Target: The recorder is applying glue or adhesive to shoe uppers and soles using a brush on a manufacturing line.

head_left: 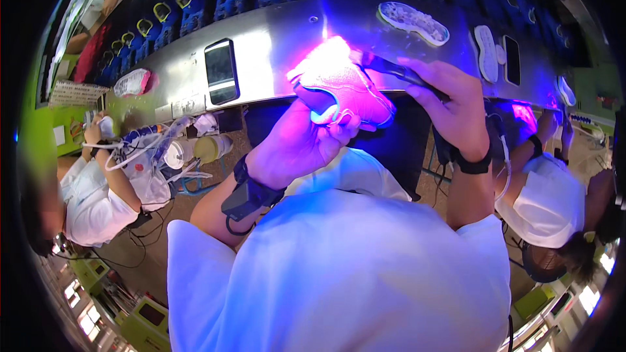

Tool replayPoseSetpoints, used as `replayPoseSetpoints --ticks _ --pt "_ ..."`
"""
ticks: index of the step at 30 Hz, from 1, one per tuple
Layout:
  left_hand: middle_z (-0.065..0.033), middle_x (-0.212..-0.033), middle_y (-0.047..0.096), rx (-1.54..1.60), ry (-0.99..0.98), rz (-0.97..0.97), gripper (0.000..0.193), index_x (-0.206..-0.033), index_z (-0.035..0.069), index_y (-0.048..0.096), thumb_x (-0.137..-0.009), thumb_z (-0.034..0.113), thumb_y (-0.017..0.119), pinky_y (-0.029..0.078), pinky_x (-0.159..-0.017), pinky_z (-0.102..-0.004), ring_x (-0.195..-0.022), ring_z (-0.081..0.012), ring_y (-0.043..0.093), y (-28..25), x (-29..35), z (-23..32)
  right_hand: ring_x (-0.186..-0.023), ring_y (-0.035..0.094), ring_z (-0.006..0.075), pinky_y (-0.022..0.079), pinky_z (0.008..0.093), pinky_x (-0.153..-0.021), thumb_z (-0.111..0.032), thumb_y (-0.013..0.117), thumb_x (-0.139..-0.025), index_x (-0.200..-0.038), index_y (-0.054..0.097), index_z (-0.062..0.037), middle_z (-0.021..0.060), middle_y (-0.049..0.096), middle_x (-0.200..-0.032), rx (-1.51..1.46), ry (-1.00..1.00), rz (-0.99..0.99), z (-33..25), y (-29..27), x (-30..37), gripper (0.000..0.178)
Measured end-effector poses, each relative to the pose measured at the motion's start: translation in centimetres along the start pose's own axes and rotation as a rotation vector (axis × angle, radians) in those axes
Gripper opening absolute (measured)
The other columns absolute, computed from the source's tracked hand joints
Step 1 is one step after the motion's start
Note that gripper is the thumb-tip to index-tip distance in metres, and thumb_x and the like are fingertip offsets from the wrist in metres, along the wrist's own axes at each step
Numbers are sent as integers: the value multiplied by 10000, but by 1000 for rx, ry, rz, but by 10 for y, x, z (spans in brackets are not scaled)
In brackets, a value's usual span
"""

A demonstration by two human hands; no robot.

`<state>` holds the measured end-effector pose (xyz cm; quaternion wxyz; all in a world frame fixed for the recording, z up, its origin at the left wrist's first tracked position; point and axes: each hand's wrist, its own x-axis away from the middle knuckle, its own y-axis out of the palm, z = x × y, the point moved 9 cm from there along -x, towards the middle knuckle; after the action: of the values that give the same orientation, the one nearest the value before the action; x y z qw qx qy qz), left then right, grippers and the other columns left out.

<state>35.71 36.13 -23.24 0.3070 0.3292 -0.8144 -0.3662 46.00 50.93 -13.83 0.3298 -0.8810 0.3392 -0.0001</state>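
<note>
A shoe upper (349,91) hangs over the near edge of the metal table, lit pink and violet by strong light. My left hand (297,143) grips it from below, fingers closed around its collar end. Its far end is washed out by glare. In my right hand (456,101) is a brush (403,72) with a dark handle, held between thumb and fingers. The brush head is at the upper's right side; whether it touches is hard to tell in the glare.
On the metal table (267,42) lie a phone (222,73), a pale sole (414,23), another sole (486,53) and a second phone (512,60). A pink-and-white shoe piece (132,82) sits at left. Blue shoes (163,12) line the far side. Co-workers sit left and right.
</note>
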Motion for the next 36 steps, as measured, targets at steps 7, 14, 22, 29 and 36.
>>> replayPoseSetpoints --ticks 7,14,22,29,36 --pt "-255 -1427 533 -449 417 188 535 -1452 -17 436 -1088 373 464 561 -1002 -397 -1079 -270 655 1 20 38 -924 687 199 513 304 -860 20 723 -853 -1267 701 -26 127 738 -1070 -3 -41 -15 27 28 37 417" --pt "-76 -1185 655 -1862 1293 464 777 -1473 -36 460 -820 100 859 562 -955 -331 -1187 -202 640 77 80 88 -1037 698 196 515 313 -947 -7 714 -899 -1335 659 -53 134 749 -1146 -176 427 127 65 20 58 442" --pt "-167 -1276 609 -2813 1805 175 651 -1301 80 669 -679 112 857 538 -972 -463 -1188 -373 617 121 91 35 -948 711 181 529 314 -887 -31 730 -885 -1315 668 -40 144 754 -1095 -210 294 145 13 -5 44 434" --pt "-100 -1189 634 -3027 1989 -86 515 -1155 194 745 -686 10 854 596 -923 -431 -1141 -341 629 121 84 -6 -906 733 252 543 313 -816 -58 755 -854 -1276 698 -47 145 754 -1056 -162 149 77 -12 -18 38 426" --pt "-88 -1193 624 -3156 1883 -249 429 -1096 205 771 -721 6 833 598 -995 -456 -1149 -331 623 122 60 -24 -896 731 259 545 300 -799 -60 763 -843 -1255 710 -54 130 757 -1053 -105 168 16 -7 -32 44 416"
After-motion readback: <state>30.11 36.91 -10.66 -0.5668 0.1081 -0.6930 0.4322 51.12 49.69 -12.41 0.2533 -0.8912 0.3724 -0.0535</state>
